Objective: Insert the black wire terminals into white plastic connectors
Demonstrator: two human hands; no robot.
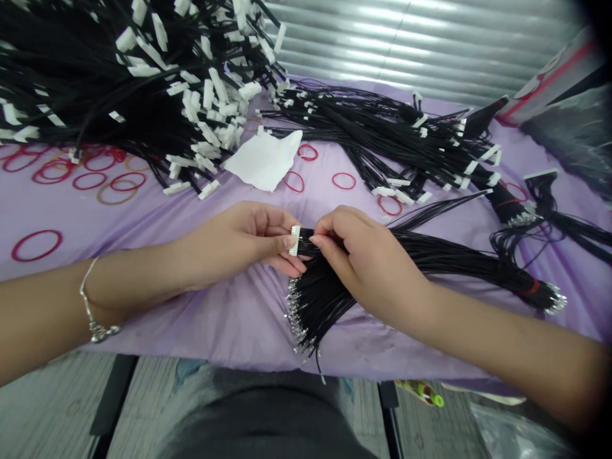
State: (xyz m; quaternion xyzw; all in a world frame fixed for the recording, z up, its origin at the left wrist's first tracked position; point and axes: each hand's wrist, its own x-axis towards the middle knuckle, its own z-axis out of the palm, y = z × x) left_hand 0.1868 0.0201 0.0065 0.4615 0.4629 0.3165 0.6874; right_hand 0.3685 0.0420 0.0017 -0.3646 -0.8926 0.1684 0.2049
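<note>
Between thumb and fingers, my left hand [261, 237] pinches a white connector housing [295, 241] held upright on its narrow end. Several black wires run from its right side toward my right hand [356, 252], whose thumb and forefinger are closed on a black wire [308, 238] close to the housing. Under both hands lies a fanned bundle of black wires [329, 306], with bare metal terminals [296, 312] along its left end. The bundle stretches right to a red rubber band [530, 287] near its other terminal end. My right fingers partly hide the wires.
A large heap of black cables with white connectors [210, 127] fills the back left. More finished-looking cables [382, 134] lie at the back right. Red rubber bands [37, 245] and a white paper scrap [265, 160] rest on the purple cloth [191, 338]. A corrugated shutter [392, 44] stands behind.
</note>
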